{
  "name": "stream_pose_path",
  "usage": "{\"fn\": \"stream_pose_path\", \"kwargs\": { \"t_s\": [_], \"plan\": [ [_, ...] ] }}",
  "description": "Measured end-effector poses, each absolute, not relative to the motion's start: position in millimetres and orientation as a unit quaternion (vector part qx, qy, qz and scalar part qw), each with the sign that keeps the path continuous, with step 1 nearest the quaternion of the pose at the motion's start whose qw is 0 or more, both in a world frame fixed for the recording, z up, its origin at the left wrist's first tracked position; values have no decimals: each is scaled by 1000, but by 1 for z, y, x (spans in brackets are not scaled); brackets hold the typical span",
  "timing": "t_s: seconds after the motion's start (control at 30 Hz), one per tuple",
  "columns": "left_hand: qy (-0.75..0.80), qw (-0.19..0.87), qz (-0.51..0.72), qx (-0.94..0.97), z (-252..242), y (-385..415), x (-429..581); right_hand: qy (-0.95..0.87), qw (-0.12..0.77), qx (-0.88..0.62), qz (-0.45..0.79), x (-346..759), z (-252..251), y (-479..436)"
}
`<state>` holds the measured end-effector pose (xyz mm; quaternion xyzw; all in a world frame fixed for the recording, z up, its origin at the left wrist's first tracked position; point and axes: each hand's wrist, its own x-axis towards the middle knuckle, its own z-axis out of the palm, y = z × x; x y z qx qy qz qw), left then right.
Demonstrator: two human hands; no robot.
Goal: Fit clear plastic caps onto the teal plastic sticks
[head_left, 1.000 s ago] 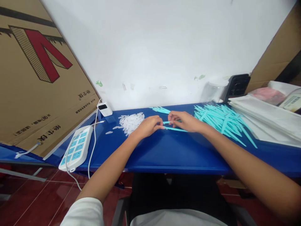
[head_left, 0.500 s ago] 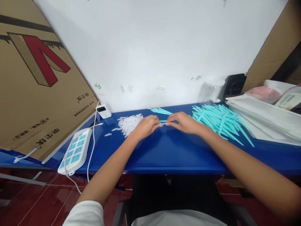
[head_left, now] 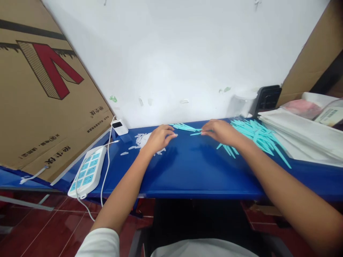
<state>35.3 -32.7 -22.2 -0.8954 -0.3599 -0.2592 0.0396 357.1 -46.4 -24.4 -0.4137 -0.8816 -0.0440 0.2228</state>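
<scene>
My left hand (head_left: 160, 138) is closed in a pinch over the table, beside the heap of small translucent white plastic pieces (head_left: 142, 140). A small whitish piece (head_left: 176, 135), probably one of these, shows at its fingertips. My right hand (head_left: 221, 131) pinches a slim turquoise plastic stick (head_left: 196, 134) that points left toward my left hand, with a gap between the two. Behind the hands, several similar sticks (head_left: 183, 127) lie side by side near the wall. A large loose pile of turquoise sticks (head_left: 258, 135) lies to the right, partly hidden by my right hand and forearm.
On the left are a white power strip (head_left: 89, 171) with cables, a small white device (head_left: 119, 127) and a large cardboard box (head_left: 53, 107). A clear jar (head_left: 242, 103) and white paper-like sheets (head_left: 302, 128) are at the right. The blue table (head_left: 187, 175) meets a white wall.
My hands, close together on a turquoise stick before, have moved apart. My right hand went right with a stick; my left shifted slightly left, toward the white pieces.
</scene>
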Motion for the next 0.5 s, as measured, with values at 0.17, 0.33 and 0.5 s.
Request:
{"fn": "stream_pose_path", "kwargs": {
  "t_s": [0.17, 0.33, 0.5],
  "plan": [
    [-291, 27, -231, -928, -34, -42, 59, -907, 202, -368, -37, 337, -31, -50],
    [-279, 22, -217, -935, -34, -45, 62, -911, 197, -361, -18, 334, -33, -53],
    [-276, 41, -212, -937, -29, -41, 60, -915, 194, -355, -7, 330, -29, -57]
  ]
}}
